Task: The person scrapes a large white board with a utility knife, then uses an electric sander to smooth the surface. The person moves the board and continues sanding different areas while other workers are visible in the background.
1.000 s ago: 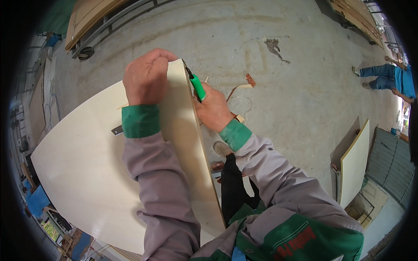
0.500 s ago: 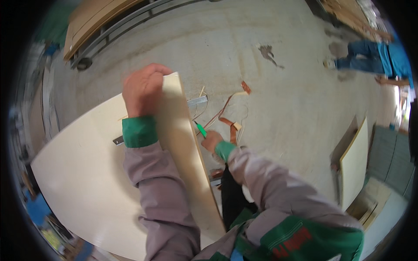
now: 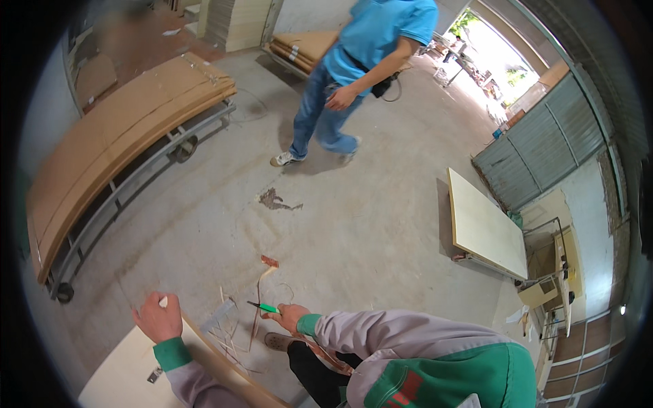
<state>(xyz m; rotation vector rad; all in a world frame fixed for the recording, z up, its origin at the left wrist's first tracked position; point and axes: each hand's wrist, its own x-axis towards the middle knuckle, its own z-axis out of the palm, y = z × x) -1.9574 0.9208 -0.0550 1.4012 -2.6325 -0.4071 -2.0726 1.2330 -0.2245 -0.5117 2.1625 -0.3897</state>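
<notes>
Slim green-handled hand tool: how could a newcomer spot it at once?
Find the large cream-coloured board at the lower left of the head view. Right of it, the person's bare right hand holds the slim hand tool, pointing left. Its bright green handle and dark tip set it apart from the reddish-brown scrap on the grey floor.

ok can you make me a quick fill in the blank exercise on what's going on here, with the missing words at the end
The right hand holds a dark-tipped tool whose handle is coloured ____.
The hand on the pale panel is the person's ____ one.
The co-worker in jeans wears a shirt coloured ____.
Of the picture's left and right sides, the grey metal gate is nearer the ____ one.

Missing words: green; left; blue; right
</notes>
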